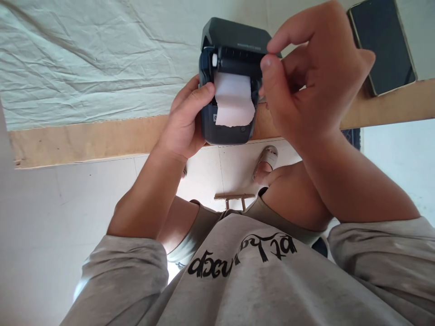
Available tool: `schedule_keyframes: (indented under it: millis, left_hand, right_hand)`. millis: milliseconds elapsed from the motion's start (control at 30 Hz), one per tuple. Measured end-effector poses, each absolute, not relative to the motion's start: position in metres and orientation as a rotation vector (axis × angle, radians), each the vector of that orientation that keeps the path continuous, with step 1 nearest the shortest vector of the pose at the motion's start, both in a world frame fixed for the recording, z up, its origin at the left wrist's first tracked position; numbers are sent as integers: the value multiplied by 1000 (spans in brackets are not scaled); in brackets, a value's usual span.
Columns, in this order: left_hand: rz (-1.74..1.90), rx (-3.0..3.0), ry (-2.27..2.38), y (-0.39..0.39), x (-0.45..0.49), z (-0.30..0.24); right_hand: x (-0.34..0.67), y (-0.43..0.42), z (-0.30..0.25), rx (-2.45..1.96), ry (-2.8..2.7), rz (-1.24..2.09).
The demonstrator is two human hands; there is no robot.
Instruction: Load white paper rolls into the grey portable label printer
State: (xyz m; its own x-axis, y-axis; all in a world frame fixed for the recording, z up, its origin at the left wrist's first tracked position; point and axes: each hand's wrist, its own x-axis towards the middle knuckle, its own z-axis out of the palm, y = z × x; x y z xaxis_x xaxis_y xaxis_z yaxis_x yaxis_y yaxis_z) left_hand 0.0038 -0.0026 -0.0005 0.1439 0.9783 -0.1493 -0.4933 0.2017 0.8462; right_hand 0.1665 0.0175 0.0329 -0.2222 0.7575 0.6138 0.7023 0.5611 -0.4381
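A small dark portable label printer (226, 134) is held over the table's front edge with its lid (234, 36) raised. Inside shows a black roller with a white end. A white paper strip (234, 99) with a torn lower edge hangs over the printer's front. My left hand (190, 106) grips the printer's left side, thumb on top beside the paper. At the right end of the lid, my right hand (306, 72) has its thumb and index finger closed on the edge; its other fingers are curled behind, partly hidden.
A phone (382, 45) lies dark-screened at the table's right. Pale wrinkled cloth (102, 59) covers the table behind its bare wooden edge (88, 140). Below are the tiled floor, my legs and a small wooden bar (234, 197).
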Motion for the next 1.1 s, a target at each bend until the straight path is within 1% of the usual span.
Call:
schedule_keyframes:
  millis: [100,267,467,600,700,833,900,1033,1100]
  left_hand:
    - [1233,706,810,-4,6,0]
    - [1225,757,802,-5,5,1]
    - [1127,830,756,-4,-1,4]
    - [1101,848,769,-6,-2,5]
    - [1102,843,743,-6,-2,5]
    - [1130,819,753,-4,-3,2]
    - [1127,799,778,-4,-4,1]
    - [1122,780,765,-4,-2,1]
    - [1147,775,763,-5,-1,1]
  right_hand:
    - [167,21,32,-1145,-1952,121]
    - [168,26,28,-1186,-2248,21]
    - [163,33,34,-1320,-2473,91]
    - [164,35,38,-1223,-2521,219]
    - [167,33,38,-1181,-2439,349]
    - [176,34,36,-939,-2045,806]
    - [183,40,34,-861,-1809,943]
    - [204,59,21,-921,-1584,1015]
    - [218,67,7,-1002,-1546,938]
